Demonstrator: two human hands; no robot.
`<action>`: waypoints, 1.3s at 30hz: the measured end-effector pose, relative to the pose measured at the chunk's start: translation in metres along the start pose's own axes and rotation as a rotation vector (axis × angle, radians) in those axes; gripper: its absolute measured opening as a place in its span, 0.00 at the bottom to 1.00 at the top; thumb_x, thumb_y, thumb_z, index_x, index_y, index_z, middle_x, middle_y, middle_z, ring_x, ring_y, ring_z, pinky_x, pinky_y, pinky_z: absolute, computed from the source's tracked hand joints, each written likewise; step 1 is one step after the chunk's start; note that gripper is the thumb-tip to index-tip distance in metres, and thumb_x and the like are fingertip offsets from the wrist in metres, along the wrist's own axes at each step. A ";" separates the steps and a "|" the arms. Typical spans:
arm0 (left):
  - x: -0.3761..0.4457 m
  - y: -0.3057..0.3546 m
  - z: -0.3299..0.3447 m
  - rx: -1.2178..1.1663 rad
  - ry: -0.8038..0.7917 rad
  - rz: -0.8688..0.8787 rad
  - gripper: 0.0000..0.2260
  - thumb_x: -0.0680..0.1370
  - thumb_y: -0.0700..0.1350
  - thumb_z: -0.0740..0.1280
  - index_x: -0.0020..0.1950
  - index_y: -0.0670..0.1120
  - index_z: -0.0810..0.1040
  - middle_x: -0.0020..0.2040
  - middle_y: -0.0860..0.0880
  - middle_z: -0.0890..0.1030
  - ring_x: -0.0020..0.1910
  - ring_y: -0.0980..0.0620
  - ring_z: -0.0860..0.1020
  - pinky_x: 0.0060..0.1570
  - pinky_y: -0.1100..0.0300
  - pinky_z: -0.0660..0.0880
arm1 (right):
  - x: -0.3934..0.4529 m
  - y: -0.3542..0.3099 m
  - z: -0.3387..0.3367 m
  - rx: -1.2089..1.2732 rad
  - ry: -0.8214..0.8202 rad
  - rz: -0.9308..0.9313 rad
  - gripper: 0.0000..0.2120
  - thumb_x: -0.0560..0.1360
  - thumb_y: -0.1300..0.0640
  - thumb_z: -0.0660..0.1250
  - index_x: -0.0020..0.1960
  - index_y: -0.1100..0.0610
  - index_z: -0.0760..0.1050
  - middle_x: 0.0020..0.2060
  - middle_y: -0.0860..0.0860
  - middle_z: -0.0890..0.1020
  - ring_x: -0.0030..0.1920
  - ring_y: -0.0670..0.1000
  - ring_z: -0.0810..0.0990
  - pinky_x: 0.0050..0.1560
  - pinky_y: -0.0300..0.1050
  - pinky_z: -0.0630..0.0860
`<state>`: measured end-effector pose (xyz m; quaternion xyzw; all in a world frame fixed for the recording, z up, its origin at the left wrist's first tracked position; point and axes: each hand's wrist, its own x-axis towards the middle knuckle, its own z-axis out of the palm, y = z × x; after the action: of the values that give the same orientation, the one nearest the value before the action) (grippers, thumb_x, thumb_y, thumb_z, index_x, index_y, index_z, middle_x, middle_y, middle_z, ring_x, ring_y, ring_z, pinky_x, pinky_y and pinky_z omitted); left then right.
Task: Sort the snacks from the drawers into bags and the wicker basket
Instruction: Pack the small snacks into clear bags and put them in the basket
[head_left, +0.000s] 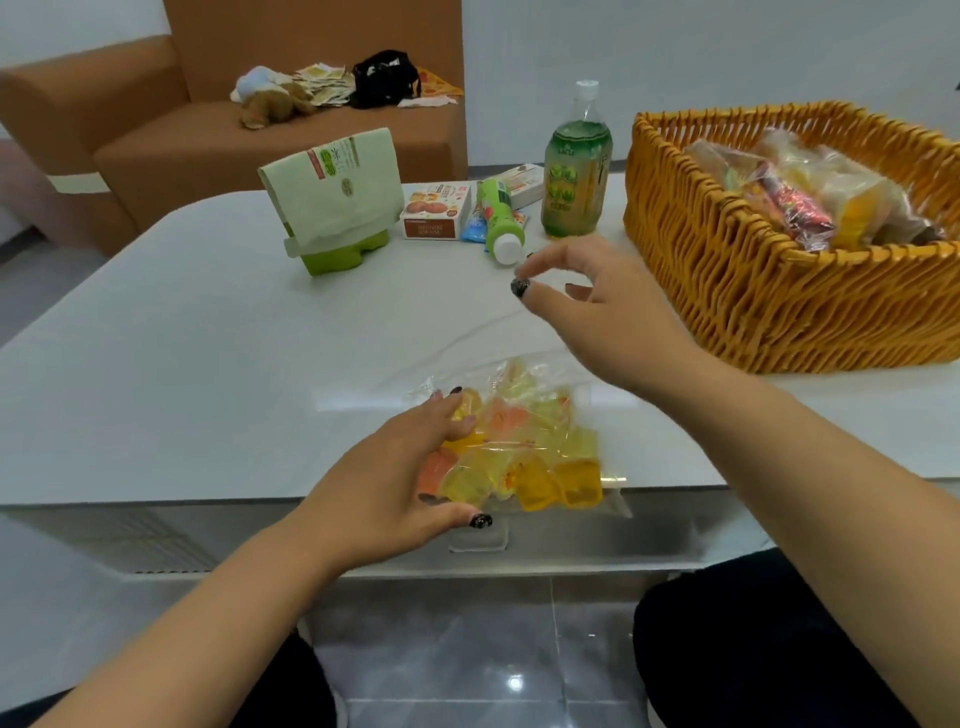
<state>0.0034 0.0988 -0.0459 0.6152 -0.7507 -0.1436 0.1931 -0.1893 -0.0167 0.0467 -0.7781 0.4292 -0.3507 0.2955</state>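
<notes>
At the table's (156, 332) near edge, the clear bag of jelly cups (524, 457) is lying with its long axis running toward 1 o'clock. The left hand (395, 483) is resting spread against its 9 o'clock side. The right hand (587, 301) is hovering at 12 o'clock, thumb and forefinger pinching what appears to be the bag's clear upper film. The wicker basket (727, 291) is standing at 2 o'clock, nearer the right hand.

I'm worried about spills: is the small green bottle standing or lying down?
Lying down. The small green bottle rests on its side on the table, white cap toward the camera, beside the upright tall bottle.
</notes>
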 end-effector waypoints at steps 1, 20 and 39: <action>-0.001 0.000 0.001 0.009 -0.001 0.013 0.36 0.70 0.57 0.76 0.74 0.57 0.65 0.76 0.65 0.57 0.74 0.68 0.53 0.68 0.72 0.55 | -0.001 0.004 0.016 -0.061 0.015 -0.011 0.10 0.78 0.53 0.65 0.59 0.53 0.76 0.59 0.47 0.74 0.59 0.44 0.71 0.58 0.37 0.66; 0.013 0.020 0.010 0.167 -0.222 -0.057 0.44 0.77 0.60 0.65 0.79 0.53 0.35 0.78 0.49 0.30 0.76 0.50 0.29 0.76 0.53 0.44 | -0.012 0.050 0.065 -0.170 -0.088 0.558 0.46 0.75 0.31 0.57 0.79 0.60 0.45 0.78 0.57 0.53 0.78 0.59 0.48 0.76 0.58 0.50; 0.005 0.007 0.008 0.023 -0.162 -0.065 0.43 0.75 0.62 0.68 0.79 0.61 0.41 0.79 0.57 0.33 0.75 0.63 0.35 0.69 0.54 0.69 | -0.035 0.085 0.015 0.295 -0.392 0.451 0.28 0.71 0.59 0.73 0.70 0.53 0.72 0.63 0.49 0.78 0.62 0.51 0.77 0.67 0.53 0.72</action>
<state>-0.0078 0.0948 -0.0492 0.6279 -0.7450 -0.1905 0.1202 -0.2298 -0.0228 -0.0367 -0.6652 0.4701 -0.1783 0.5520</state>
